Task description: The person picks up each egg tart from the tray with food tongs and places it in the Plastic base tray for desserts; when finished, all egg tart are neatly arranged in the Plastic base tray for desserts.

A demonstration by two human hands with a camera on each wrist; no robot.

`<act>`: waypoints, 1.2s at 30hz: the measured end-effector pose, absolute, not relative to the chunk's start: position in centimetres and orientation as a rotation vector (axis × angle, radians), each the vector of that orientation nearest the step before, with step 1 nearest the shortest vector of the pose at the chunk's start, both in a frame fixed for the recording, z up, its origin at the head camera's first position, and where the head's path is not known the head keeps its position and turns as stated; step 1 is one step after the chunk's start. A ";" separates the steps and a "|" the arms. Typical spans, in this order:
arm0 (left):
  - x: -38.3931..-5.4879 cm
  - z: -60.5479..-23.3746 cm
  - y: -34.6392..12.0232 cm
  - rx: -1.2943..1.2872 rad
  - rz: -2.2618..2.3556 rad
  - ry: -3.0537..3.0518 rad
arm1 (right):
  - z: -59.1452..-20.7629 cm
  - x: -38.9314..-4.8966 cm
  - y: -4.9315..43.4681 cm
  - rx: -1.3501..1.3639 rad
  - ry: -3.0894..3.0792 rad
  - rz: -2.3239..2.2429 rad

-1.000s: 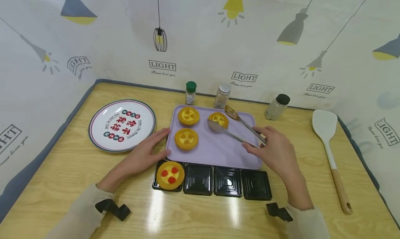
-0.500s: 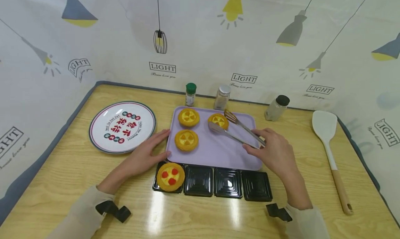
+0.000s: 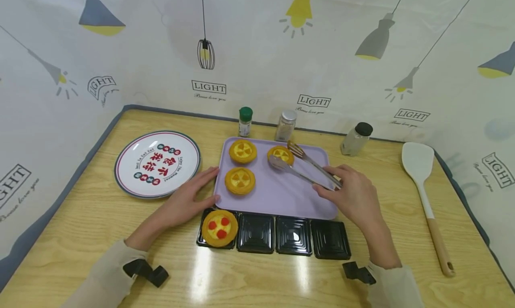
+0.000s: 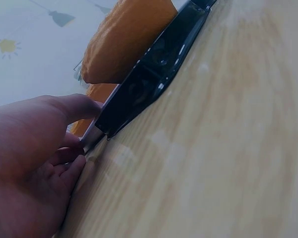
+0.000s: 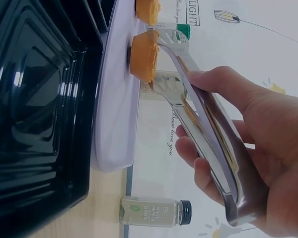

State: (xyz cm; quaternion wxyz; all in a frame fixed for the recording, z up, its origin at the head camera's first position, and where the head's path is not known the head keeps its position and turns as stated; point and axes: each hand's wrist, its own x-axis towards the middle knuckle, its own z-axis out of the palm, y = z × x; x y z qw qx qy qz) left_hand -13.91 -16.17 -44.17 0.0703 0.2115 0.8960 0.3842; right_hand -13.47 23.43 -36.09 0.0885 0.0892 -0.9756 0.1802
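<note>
My right hand [image 3: 356,189] grips metal tongs [image 3: 302,176] over the lilac tray [image 3: 277,196]. The tongs' two heads straddle an egg tart [image 3: 280,152] with yellow wedge-shaped topping at the tray's back; in the right wrist view the heads [image 5: 171,89] stand apart on either side of the orange tart [image 5: 144,57]. My left hand [image 3: 187,200] rests its thumb and fingertips on the tray's left edge, fingers spread. Two more such tarts, one behind [image 3: 243,151] and one in front [image 3: 240,181], sit on the tray's left half.
Several black square containers [image 3: 255,232] line the tray's front; the leftmost holds a tart with red spots [image 3: 219,228]. A printed plate [image 3: 128,167] lies left. Behind are a green-capped jar [image 3: 245,122], silver-capped jar [image 3: 286,125] and black-capped jar [image 3: 356,139]. A white spatula [image 3: 419,162] lies right.
The tongs' slotted head has moved slightly toward the tart, narrowing the gap between the heads. Both hands, the tray and the tarts stay essentially where they were.
</note>
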 end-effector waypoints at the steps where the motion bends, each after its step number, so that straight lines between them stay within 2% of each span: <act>1: -13.9 -44.2 -16.2 0.634 1.158 2.694 | -36.1 -13.5 23.4 0.270 -2.897 0.542; 9: -13.7 -44.4 -16.3 0.608 1.150 2.688 | -34.2 -12.4 24.9 0.356 -2.839 0.810; 21: -13.7 -44.4 -16.4 0.623 1.160 2.693 | -31.4 -9.5 26.3 0.793 -2.774 1.071; 36: -14.1 -44.5 -16.4 0.646 1.147 2.704 | -33.6 -6.8 25.2 1.027 -2.865 1.132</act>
